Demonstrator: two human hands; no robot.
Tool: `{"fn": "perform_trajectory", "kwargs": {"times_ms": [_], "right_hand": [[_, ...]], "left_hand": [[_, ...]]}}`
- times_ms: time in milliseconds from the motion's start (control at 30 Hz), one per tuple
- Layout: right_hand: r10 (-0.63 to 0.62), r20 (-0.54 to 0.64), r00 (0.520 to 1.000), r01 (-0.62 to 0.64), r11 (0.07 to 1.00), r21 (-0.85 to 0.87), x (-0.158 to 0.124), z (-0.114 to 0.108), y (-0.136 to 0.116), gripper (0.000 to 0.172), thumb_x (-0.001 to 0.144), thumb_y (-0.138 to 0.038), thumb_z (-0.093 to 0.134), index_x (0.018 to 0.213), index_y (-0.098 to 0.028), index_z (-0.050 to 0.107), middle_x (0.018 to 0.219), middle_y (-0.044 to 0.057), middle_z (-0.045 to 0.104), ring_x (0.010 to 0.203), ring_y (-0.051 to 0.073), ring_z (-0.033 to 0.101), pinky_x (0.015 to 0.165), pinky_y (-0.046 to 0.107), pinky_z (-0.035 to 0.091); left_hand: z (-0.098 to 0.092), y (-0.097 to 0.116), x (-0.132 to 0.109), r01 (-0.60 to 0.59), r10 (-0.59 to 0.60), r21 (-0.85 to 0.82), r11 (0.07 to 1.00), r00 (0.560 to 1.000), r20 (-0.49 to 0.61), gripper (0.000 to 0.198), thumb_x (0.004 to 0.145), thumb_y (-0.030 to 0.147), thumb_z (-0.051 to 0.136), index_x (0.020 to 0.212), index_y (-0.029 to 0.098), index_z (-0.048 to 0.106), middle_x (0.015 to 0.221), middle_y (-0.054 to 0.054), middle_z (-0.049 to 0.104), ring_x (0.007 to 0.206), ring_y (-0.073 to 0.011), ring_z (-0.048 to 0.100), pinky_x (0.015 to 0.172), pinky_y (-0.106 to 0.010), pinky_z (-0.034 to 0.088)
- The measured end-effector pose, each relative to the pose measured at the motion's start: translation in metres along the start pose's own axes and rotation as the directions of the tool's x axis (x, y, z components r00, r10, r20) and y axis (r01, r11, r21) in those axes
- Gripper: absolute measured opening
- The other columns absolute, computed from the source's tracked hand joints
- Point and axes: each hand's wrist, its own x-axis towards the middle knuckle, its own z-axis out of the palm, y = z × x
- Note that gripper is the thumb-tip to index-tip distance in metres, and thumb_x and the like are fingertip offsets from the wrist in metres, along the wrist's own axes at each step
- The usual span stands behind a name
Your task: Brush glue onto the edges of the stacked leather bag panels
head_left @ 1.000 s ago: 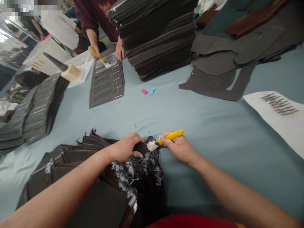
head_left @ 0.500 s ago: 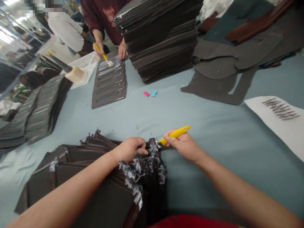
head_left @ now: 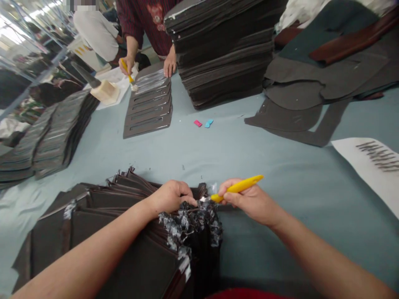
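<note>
My right hand (head_left: 249,201) is closed around the yellow handle of a glue brush (head_left: 238,187). The brush's whitish bristles touch the frayed, glue-smeared edges (head_left: 187,220) of a stack of dark panels (head_left: 131,249). Close to the bristles, my left hand (head_left: 173,195) has its fingers curled in and pinching the edge of a dark panel. What lies under the fingertips is partly hidden. The panels fan out beneath my left forearm, with white, dried-looking smears along their ends.
Across the table a co-worker's hand (head_left: 127,65) holds another yellow brush (head_left: 127,72) over slotted dark pieces (head_left: 148,120). A tall dark stack (head_left: 224,58), loose cut sheets (head_left: 293,99), white paper (head_left: 368,153), two small clips (head_left: 202,123) and a glue container (head_left: 106,92) lie around.
My right hand has drawn the brush slightly toward me along the edges; my left hand keeps its place. The co-worker's brush has moved left across the slotted pieces. The view has shifted slightly.
</note>
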Motion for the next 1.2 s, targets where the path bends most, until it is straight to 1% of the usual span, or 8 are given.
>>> {"fn": "perform_trajectory", "kwargs": {"times_ms": [67, 233, 333, 567, 700, 833, 967, 1200], "right_hand": [[-0.001, 0.03, 1.0, -0.002, 0.995, 0.099, 0.002, -0.002, 0.0, 0.017, 0.074, -0.035, 0.061, 0.078, -0.018, 0.06, 0.064, 0.0, 0.057, 0.058, 0.013, 0.05, 0.052, 0.025, 0.039], [-0.104, -0.285, 0.953, 0.162, 0.968, 0.189, 0.009, -0.014, 0.0, 0.016, 0.078, -0.034, 0.058, 0.084, -0.02, 0.057, 0.05, -0.005, 0.041, 0.057, 0.014, 0.051, 0.063, 0.031, 0.043], [-0.08, -0.299, 0.951, 0.14, 0.973, 0.183, 0.01, -0.018, 0.001, 0.018, 0.075, -0.036, 0.061, 0.075, -0.019, 0.056, 0.054, -0.003, 0.046, 0.059, 0.015, 0.051, 0.06, 0.03, 0.043], [0.09, -0.287, 0.954, -0.011, 0.965, 0.264, 0.021, -0.007, 0.012, 0.021, 0.069, -0.035, 0.064, 0.073, -0.017, 0.055, 0.055, -0.002, 0.053, 0.054, 0.011, 0.05, 0.056, 0.025, 0.04], [0.148, -0.185, 0.971, -0.141, 0.989, 0.05, 0.034, 0.006, 0.025, 0.017, 0.069, -0.032, 0.059, 0.07, -0.016, 0.055, 0.051, -0.002, 0.054, 0.05, 0.012, 0.05, 0.054, 0.026, 0.039], [0.054, -0.283, 0.958, -0.113, 0.974, -0.196, 0.042, 0.01, 0.029, 0.014, 0.071, -0.03, 0.053, 0.067, -0.017, 0.057, 0.053, -0.001, 0.054, 0.054, 0.014, 0.051, 0.057, 0.028, 0.04], [-0.019, -0.326, 0.945, -0.043, 0.982, -0.182, 0.042, 0.009, 0.02, 0.015, 0.072, -0.031, 0.052, 0.069, -0.017, 0.056, 0.055, -0.002, 0.054, 0.055, 0.014, 0.052, 0.059, 0.028, 0.04], [0.013, -0.167, 0.986, -0.064, 0.95, -0.305, 0.049, 0.015, 0.027, 0.011, 0.07, -0.027, 0.051, 0.065, -0.018, 0.056, 0.059, -0.002, 0.056, 0.058, 0.014, 0.051, 0.059, 0.027, 0.038]], "left_hand": [[-0.002, 0.0, -0.001, 0.073, -0.073, -0.058, 0.996, 0.997, 0.004, 0.022, 0.072, 0.035, 0.055, 0.066, 0.015, 0.063, 0.063, 0.001, 0.057, 0.064, -0.0109, 0.051, 0.064, -0.019, 0.039], [-0.003, 0.001, 0.006, 0.202, -0.202, 0.03, 0.979, 0.979, -0.001, 0.018, 0.07, 0.032, 0.054, 0.068, 0.016, 0.062, 0.06, 0.002, 0.056, 0.06, -0.0108, 0.048, 0.06, -0.02, 0.037], [0.0, 0.001, 0.013, 0.267, -0.266, 0.123, 0.956, 0.964, -0.02, 0.017, 0.066, 0.03, 0.058, 0.077, 0.017, 0.058, 0.056, 0.004, 0.051, 0.055, -0.0108, 0.046, 0.056, -0.02, 0.037], [0.001, -0.004, 0.017, 0.144, -0.137, 0.421, 0.896, 0.989, -0.049, 0.043, 0.067, 0.032, 0.063, 0.105, 0.014, 0.056, 0.108, -0.011, 0.053, 0.102, -0.024, 0.047, 0.09, -0.033, 0.036], [0.001, -0.004, 0.016, 0.142, -0.153, 0.444, 0.885, 0.988, -0.011, 0.039, 0.071, 0.037, 0.058, 0.107, 0.02, 0.056, 0.108, -0.008, 0.055, 0.103, -0.0248, 0.048, 0.089, -0.034, 0.036], [0.001, -0.004, 0.015, 0.161, -0.177, 0.445, 0.881, 0.984, -0.005, 0.041, 0.072, 0.039, 0.057, 0.109, 0.021, 0.056, 0.11, -0.008, 0.055, 0.105, -0.0268, 0.047, 0.089, -0.037, 0.036], [0.001, -0.004, 0.015, 0.146, -0.154, 0.456, 0.878, 0.988, -0.02, 0.04, 0.071, 0.04, 0.059, 0.106, 0.021, 0.057, 0.11, -0.008, 0.054, 0.106, -0.0277, 0.045, 0.089, -0.039, 0.036], [0.002, -0.007, 0.019, 0.12, -0.109, 0.431, 0.894, 0.993, -0.052, 0.033, 0.068, 0.035, 0.063, 0.099, 0.022, 0.06, 0.106, -0.006, 0.056, 0.103, -0.0247, 0.046, 0.087, -0.036, 0.036]]}}
